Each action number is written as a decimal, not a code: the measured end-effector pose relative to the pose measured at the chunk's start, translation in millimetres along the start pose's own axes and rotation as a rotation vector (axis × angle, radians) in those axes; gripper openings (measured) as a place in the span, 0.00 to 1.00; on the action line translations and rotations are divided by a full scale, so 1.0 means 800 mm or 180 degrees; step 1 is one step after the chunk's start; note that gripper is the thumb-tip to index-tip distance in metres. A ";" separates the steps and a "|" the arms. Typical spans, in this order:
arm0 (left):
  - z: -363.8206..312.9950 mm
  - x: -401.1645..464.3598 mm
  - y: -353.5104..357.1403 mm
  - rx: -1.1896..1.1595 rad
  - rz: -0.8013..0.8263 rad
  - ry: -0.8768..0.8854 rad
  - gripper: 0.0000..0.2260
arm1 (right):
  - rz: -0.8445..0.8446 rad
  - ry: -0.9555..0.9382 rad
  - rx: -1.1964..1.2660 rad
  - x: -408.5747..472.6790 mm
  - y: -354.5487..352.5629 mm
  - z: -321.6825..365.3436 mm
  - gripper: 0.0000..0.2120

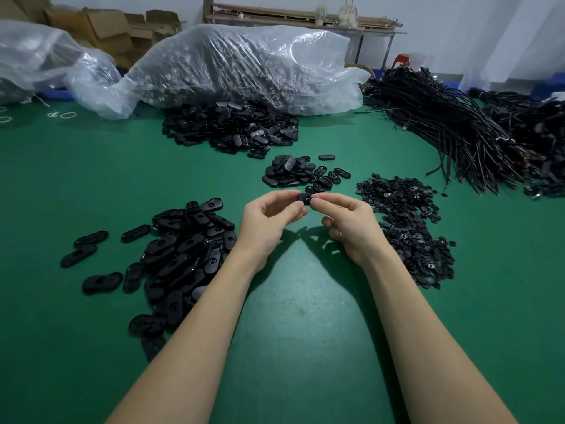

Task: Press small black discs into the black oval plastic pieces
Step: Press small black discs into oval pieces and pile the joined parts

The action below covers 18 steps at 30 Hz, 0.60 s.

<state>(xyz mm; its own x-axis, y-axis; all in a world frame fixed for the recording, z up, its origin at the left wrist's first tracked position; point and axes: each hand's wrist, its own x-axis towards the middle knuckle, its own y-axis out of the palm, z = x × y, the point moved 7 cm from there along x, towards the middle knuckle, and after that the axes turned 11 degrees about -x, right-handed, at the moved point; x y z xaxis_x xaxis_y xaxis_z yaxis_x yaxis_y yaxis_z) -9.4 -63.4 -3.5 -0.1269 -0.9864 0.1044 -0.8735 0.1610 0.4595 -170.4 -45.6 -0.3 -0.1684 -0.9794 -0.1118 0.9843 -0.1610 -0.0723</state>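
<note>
Green table [290, 316] at frame centre: left hand [266, 222] and right hand [351, 225] pinch one black oval piece [304, 198] between curled fingers, above the surface; disc pile [403, 221] at right.

We stood in a small assembly workshop: a green counter [290, 316] heaped with black oval pieces [183, 255], cable bundles [443, 133], bagged parts [244, 65], cardboard boxes [104, 29].
</note>
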 end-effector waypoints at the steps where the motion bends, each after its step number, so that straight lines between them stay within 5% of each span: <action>1: 0.000 0.000 0.000 0.0006 0.0011 0.0001 0.08 | -0.0015 -0.0001 0.0003 0.000 0.000 0.000 0.03; 18: -0.003 -0.002 0.001 0.0233 0.0057 0.0033 0.07 | -0.0088 0.0012 -0.0136 -0.003 0.001 0.001 0.04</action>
<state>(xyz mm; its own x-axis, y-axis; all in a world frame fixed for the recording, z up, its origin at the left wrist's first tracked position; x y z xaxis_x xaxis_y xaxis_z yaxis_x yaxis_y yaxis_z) -9.2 -61.3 -1.3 -0.1382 -0.9829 0.1213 -0.9032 0.1753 0.3917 -169.1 -43.4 1.1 -0.1959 -0.9741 -0.1128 0.9761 -0.1827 -0.1178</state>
